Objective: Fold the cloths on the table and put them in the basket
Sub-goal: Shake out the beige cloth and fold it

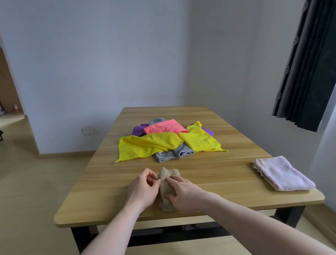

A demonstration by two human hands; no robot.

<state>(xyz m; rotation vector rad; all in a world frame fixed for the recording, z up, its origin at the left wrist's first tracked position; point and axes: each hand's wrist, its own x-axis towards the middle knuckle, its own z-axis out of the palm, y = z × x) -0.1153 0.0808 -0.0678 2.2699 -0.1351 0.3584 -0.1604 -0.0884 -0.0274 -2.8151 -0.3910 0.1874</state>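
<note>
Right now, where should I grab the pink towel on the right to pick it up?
Probably pinch the folded pink towel along its long left edge, coming from the table's middle: it lies flat, alone, layers stacked, right side near the table edge.

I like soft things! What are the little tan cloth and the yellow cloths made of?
The tan cloth looks like fluffy terry, going by its nubbly, loopy surface. The yellow cloths look like smooth, thin microfibre with a soft, matte drape, though that is a guess.

Beige cloth; yellow cloths; pink cloth; wood-grain table.
</note>
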